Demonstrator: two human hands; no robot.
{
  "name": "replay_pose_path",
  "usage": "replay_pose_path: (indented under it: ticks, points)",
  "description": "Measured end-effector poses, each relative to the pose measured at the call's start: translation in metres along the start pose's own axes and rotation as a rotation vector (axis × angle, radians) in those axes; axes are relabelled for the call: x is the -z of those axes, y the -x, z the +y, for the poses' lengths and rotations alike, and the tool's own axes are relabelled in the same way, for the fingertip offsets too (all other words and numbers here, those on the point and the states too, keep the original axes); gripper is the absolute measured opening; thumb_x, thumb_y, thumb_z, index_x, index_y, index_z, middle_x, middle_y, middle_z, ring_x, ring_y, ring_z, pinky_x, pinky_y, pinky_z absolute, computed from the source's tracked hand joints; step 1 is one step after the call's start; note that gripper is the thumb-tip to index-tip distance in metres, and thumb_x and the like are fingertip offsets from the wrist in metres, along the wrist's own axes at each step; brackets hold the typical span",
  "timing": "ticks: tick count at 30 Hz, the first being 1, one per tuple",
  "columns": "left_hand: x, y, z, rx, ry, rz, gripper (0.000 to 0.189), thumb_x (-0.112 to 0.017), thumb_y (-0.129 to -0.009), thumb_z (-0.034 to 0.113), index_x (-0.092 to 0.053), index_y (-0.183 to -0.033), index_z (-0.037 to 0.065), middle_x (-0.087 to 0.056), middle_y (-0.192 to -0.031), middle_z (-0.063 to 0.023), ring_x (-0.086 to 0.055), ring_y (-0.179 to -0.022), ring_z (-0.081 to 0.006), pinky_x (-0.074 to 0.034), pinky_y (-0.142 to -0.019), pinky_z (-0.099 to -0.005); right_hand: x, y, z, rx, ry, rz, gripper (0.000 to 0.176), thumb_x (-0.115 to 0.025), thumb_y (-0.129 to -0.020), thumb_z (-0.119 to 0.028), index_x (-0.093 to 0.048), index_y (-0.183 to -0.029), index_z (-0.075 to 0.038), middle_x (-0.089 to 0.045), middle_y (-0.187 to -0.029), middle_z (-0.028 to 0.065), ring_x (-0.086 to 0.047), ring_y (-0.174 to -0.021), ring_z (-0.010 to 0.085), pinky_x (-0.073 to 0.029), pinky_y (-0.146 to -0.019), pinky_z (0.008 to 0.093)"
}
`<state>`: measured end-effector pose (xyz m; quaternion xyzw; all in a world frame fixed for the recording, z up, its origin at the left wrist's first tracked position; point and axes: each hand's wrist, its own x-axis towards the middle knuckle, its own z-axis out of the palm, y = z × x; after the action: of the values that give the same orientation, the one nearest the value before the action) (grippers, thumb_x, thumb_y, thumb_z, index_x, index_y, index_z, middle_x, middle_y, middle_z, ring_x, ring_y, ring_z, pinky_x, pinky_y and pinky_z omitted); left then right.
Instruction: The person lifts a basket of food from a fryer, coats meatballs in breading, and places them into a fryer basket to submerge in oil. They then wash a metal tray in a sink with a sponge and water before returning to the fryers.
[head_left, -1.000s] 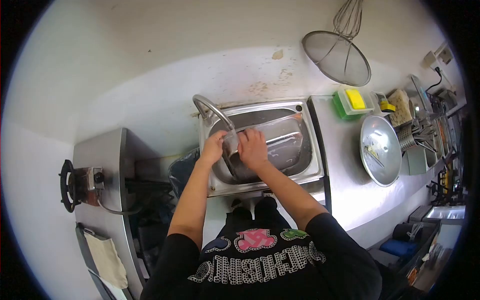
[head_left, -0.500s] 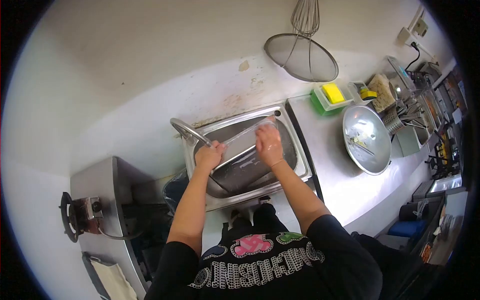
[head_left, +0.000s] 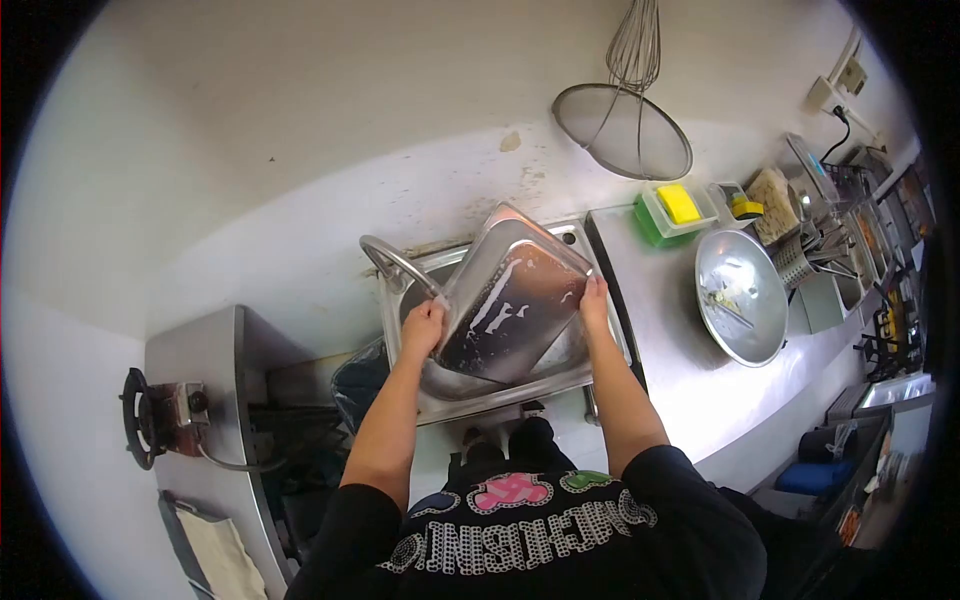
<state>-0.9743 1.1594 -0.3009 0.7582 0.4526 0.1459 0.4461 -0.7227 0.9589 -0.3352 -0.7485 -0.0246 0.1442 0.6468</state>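
Note:
A rectangular metal pan is tilted over the steel sink, its wet surface marked with white streaks. My left hand is closed on the pan's left edge, beside the end of the curved faucet. At the right edge, my right hand grips the pan, fingers wrapped round the rim. The faucet's tip is close to my left hand; whether water runs from it is hard to tell.
Right of the sink, the steel counter bears a metal bowl and a green container with a yellow sponge. A strainer and whisk hang on the wall. A burner stands left.
The pan has been lifted and turned, so its streaked surface now shows more fully. My right hand has moved right and down to the pan's edge. The view has shifted slightly.

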Motion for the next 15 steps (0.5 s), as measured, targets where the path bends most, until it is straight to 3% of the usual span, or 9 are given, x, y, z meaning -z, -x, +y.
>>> replay_pose_path:
  ticks: [3,4,7,8,11,12,15]
  points:
    - [-0.011,0.004,-0.005,0.036,0.116,-0.007,0.040,-0.045,-0.088,0.039,-0.063,-0.093,0.003,-0.063,-0.071,-0.0134,-0.060,-0.068,-0.0232,-0.045,-0.065,-0.0351,0.016,0.016,-0.023,-0.410,-0.420,-0.222,0.054,-0.039,-0.088,-0.054,-0.050,-0.117,-0.009,-0.055,-0.110,0.0066,-0.053,-0.095,0.0233,-0.041,-0.080,0.0415]
    - [-0.016,0.004,-0.009,0.061,0.134,-0.013,0.041,-0.045,-0.089,0.039,-0.063,-0.092,0.003,-0.062,-0.070,-0.0127,-0.060,-0.068,-0.0216,-0.045,-0.065,-0.0344,0.020,0.016,-0.026,-0.434,-0.332,-0.223,0.060,-0.038,-0.085,-0.062,-0.052,-0.115,-0.012,-0.056,-0.110,0.0042,-0.053,-0.096,0.0234,-0.041,-0.081,0.0431]
    - [-0.030,0.003,-0.021,0.076,0.233,-0.013,0.041,-0.045,-0.091,0.038,-0.062,-0.087,0.001,-0.057,-0.066,-0.0071,-0.053,-0.062,-0.0155,-0.042,-0.060,-0.0308,0.024,-0.003,-0.019,-0.534,-0.484,-0.130,0.059,-0.038,-0.085,-0.061,-0.054,-0.114,-0.012,-0.057,-0.110,0.0059,-0.054,-0.097,0.0241,-0.042,-0.083,0.0431]
    - [-0.033,0.003,-0.024,0.072,0.272,-0.011,0.042,-0.045,-0.091,0.037,-0.062,-0.084,0.000,-0.055,-0.065,-0.0047,-0.049,-0.059,-0.0133,-0.040,-0.057,-0.0293,0.029,-0.012,-0.012,-0.559,-0.544,-0.161,0.056,-0.040,-0.088,-0.055,-0.050,-0.118,-0.009,-0.058,-0.110,0.0089,-0.057,-0.095,0.0241,-0.046,-0.079,0.0403]
    - [-0.037,0.006,-0.019,0.039,0.348,-0.117,0.047,-0.040,-0.093,0.042,-0.061,-0.097,0.000,-0.064,-0.082,-0.0118,-0.058,-0.076,-0.0207,-0.044,-0.072,-0.0313,0.033,-0.020,-0.014,-0.521,-0.683,-0.234,0.056,-0.043,-0.087,-0.053,-0.049,-0.119,-0.007,-0.057,-0.111,0.0100,-0.057,-0.098,0.0260,-0.045,-0.084,0.0431]
    - [-0.036,0.010,-0.008,0.034,0.325,-0.103,0.046,-0.040,-0.093,0.041,-0.061,-0.098,-0.001,-0.063,-0.084,-0.0109,-0.058,-0.077,-0.0205,-0.043,-0.073,-0.0309,0.035,-0.017,-0.030,-0.546,-0.693,-0.289,0.049,-0.046,-0.089,-0.046,-0.050,-0.117,-0.006,-0.057,-0.109,0.0103,-0.056,-0.098,0.0253,-0.045,-0.084,0.0416]
    - [-0.038,0.016,0.020,0.076,0.333,-0.030,0.044,-0.041,-0.093,0.038,-0.059,-0.099,-0.001,-0.062,-0.086,-0.0081,-0.056,-0.078,-0.0185,-0.043,-0.073,-0.0293,0.030,-0.012,-0.051,-0.278,-0.598,-0.343,0.040,-0.046,-0.092,-0.037,-0.050,-0.116,-0.005,-0.059,-0.102,0.0091,-0.058,-0.091,0.0204,-0.047,-0.080,0.0361]
